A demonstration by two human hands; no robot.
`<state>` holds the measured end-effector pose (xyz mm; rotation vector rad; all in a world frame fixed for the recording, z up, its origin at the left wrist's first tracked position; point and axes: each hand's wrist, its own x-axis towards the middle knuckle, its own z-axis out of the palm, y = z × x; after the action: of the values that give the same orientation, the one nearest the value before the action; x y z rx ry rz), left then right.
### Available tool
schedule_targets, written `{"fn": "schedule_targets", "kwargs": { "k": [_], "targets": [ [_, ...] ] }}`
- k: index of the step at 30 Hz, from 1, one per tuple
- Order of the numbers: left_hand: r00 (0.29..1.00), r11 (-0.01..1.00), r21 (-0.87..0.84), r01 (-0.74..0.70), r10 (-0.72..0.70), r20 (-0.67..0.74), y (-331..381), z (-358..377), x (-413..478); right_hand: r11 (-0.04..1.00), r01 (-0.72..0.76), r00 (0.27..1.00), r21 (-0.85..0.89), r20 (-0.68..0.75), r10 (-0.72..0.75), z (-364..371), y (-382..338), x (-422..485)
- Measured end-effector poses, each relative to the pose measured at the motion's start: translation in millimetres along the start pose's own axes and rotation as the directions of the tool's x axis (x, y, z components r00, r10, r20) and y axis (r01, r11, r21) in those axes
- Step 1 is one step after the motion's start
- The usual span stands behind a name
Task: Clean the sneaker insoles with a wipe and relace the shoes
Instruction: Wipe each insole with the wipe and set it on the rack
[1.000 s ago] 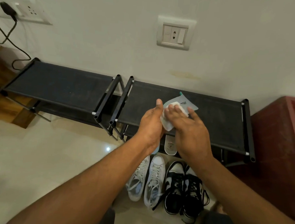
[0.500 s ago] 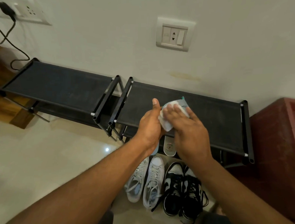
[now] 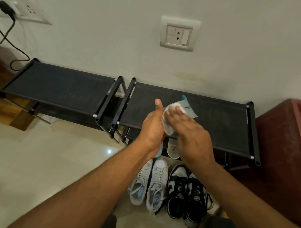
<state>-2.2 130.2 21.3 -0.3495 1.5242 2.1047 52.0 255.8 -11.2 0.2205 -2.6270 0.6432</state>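
My left hand (image 3: 151, 129) grips a white insole (image 3: 168, 129) above the right shoe rack, thumb pointing up. My right hand (image 3: 188, 132) lies on the insole's face with straight fingers, pressing a white wipe (image 3: 172, 107) against it. A grey wipe packet (image 3: 189, 109) lies on the rack top just behind the hands. On the floor below stand a white and light-blue pair of sneakers (image 3: 150, 182) and a black and white pair (image 3: 186, 191) with loose laces. Two more insoles (image 3: 173, 148) lean under the rack, partly hidden by my wrists.
Two black fabric shoe racks (image 3: 61, 85) stand side by side against the wall. A dark red cabinet (image 3: 283, 145) is at the right. A black cable (image 3: 10, 38) hangs from a wall socket at the upper left. Glossy tile floor (image 3: 40, 160) stretches to the left.
My right hand has slid a little to the left over the insole. My left hand keeps the same grip.
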Motion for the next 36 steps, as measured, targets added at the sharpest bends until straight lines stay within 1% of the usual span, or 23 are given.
{"fn": "schedule_targets", "kwargs": {
  "k": [1, 2, 4, 5, 6, 9, 13, 15, 17, 18, 20, 21, 22, 24, 25, 26, 28, 29, 31, 32, 33, 35, 36],
  "targets": [
    [1.000, 1.000, 0.006, 0.000, 0.000, -0.004, -1.2, -0.4, 0.8, 0.999, 0.049, 0.999, -0.007, 0.016, -0.048, 1.0, -1.0, -2.1],
    [1.000, 1.000, 0.015, -0.003, 0.003, 0.005, -1.8, 0.1, 1.2, 0.999, 0.048, 0.999, -0.002, 0.007, -0.048, 0.7, 2.0, -2.8],
    [0.999, 0.999, 0.028, -0.026, 0.025, 0.020, -0.7, -0.2, 1.1, 0.997, -0.051, 0.998, 0.050, -0.039, 0.053, -1.3, 11.2, -0.5],
    [0.999, 0.999, 0.038, -0.039, 0.039, 0.019, 0.6, -0.2, 1.2, 0.996, -0.073, 0.996, 0.056, -0.045, 0.076, -2.0, 12.6, 1.4],
    [0.999, 0.998, 0.044, -0.051, 0.051, 0.015, 1.7, -0.4, 1.4, 0.997, -0.064, 0.997, 0.031, -0.033, 0.065, -1.7, 9.5, 2.1],
    [0.998, 0.998, 0.013, -0.054, 0.055, -0.014, -0.7, -1.5, 2.4, 0.998, 0.050, 0.998, -0.022, 0.033, -0.050, 4.6, -6.4, -1.5],
    [0.999, 0.999, -0.015, -0.035, 0.034, -0.033, -1.2, -1.1, 3.1, 0.990, 0.123, 0.990, -0.069, 0.073, -0.118, 3.7, 1.0, 0.1],
    [0.999, 0.999, -0.007, -0.041, 0.041, -0.009, -0.5, -0.3, 3.7, 0.994, 0.075, 0.996, -0.079, 0.049, -0.071, -1.0, 12.7, 1.0],
    [0.999, 0.999, -0.006, -0.042, 0.042, 0.017, 0.0, -2.3, 5.6, 1.000, -0.005, 1.000, -0.028, 0.017, 0.006, -3.1, 13.1, 2.6],
    [0.999, 0.999, -0.023, -0.029, 0.030, 0.013, 1.1, -3.3, 5.6, 1.000, 0.005, 1.000, -0.024, 0.028, -0.005, -1.7, 8.7, 2.1],
    [1.000, 0.997, -0.078, 0.009, -0.009, -0.009, 3.3, -4.9, 5.4, 0.993, 0.111, 0.991, -0.050, 0.077, -0.107, 2.6, 4.4, -2.8],
    [1.000, 0.995, -0.102, 0.019, -0.020, -0.011, 4.5, -5.1, 5.4, 0.989, 0.138, 0.988, -0.058, 0.071, -0.134, 3.2, 9.5, -4.1],
    [1.000, 0.993, -0.113, 0.020, -0.021, -0.007, 5.8, -5.4, 5.6, 0.994, 0.095, 0.995, -0.053, 0.044, -0.093, 1.7, 16.6, -3.7],
    [1.000, 0.994, -0.113, 0.013, -0.012, 0.002, 8.1, -6.4, 6.4, 0.999, -0.042, 0.999, 0.000, -0.032, 0.042, -3.4, 27.8, -1.0],
    [1.000, 0.993, -0.116, 0.011, -0.011, 0.003, 9.2, -7.1, 6.8, 0.998, -0.055, 0.998, 0.012, -0.037, 0.055, -4.2, 26.0, -0.8],
    [1.000, 0.992, -0.127, 0.014, -0.014, 0.001, 9.8, -7.7, 7.2, 1.000, -0.014, 1.000, 0.006, -0.014, 0.014, -3.4, 19.8, -2.4],
    [1.000, 0.988, -0.150, 0.025, -0.024, 0.006, 8.7, -9.6, 8.1, 0.993, 0.115, 0.992, -0.022, 0.045, -0.114, -1.0, 14.1, -7.5],
    [0.999, 0.988, -0.153, 0.034, -0.032, 0.017, 8.7, -9.7, 8.1, 0.993, 0.119, 0.992, -0.024, 0.044, -0.118, -1.4, 17.7, -7.5],
    [0.998, 0.986, -0.157, 0.050, -0.046, 0.029, 9.4, -10.3, 8.0, 1.000, -0.007, 1.000, 0.022, -0.016, 0.008, -4.9, 26.7, -3.6],
    [0.998, 0.985, -0.164, 0.052, -0.048, 0.029, 9.7, -11.0, 8.4, 0.999, -0.032, 0.999, 0.029, -0.027, 0.032, -5.4, 26.1, -2.4],
    [0.999, 0.984, -0.173, 0.052, -0.048, 0.026, 10.1, -11.5, 9.0, 1.000, -0.007, 1.000, 0.016, -0.019, 0.007, -4.7, 20.4, -2.7],
    [0.999, 0.979, -0.194, 0.054, -0.053, 0.012, 9.7, -11.9, 9.2, 0.989, 0.148, 0.989, -0.015, 0.032, -0.148, -1.8, 11.3, -9.2],
    [0.998, 0.978, -0.199, 0.057, -0.056, 0.014, 9.0, -11.5, 9.5, 0.984, 0.179, 0.983, -0.017, 0.037, -0.178, -1.4, 13.1, -10.5]
  ]
}}
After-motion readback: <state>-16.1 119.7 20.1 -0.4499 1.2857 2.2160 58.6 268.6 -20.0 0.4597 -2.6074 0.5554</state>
